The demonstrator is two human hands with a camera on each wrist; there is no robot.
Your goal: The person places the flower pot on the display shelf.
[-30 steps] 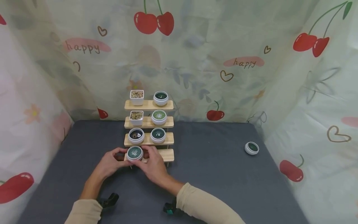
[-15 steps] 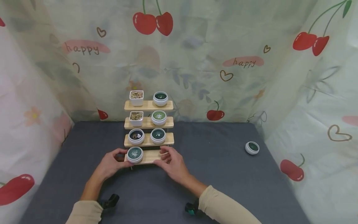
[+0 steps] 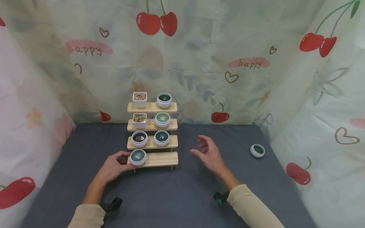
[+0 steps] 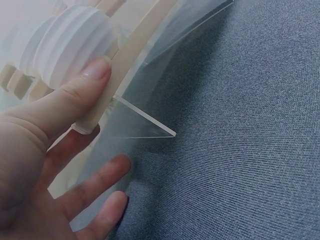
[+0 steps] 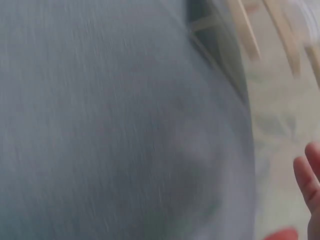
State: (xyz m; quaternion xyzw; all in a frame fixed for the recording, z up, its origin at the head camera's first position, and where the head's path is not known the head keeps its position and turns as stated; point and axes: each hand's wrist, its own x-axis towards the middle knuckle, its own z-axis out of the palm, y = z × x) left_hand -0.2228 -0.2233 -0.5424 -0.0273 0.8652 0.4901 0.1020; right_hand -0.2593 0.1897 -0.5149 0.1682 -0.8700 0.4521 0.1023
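A small white round pot with a speckled teal top [image 3: 138,156] stands at the left end of the lowest shelf [image 3: 159,159] of a stepped wooden stand. My left hand [image 3: 112,166] holds this pot at its side, thumb along the ribbed base [image 4: 75,47]; the index finger is hidden behind it in the left wrist view. The other fingers spread below the plank's end. Right of the stand, my right hand [image 3: 211,155] is in the air with nothing in it, fingers loosely bent. Its fingertips [image 5: 305,177] show at the edge of the blurred right wrist view.
Higher shelves carry square white pots of grainy bits [image 3: 139,118] and round pots with dark or green tops [image 3: 161,137]. Another round pot with a dark green top [image 3: 257,150] sits alone on the dark cloth at far right. A printed curtain [image 3: 194,63] encloses the table.
My right hand has let go of the teal-topped pot and moved away to the right, past the stand. The left hand stays at the pot, which has hardly moved.
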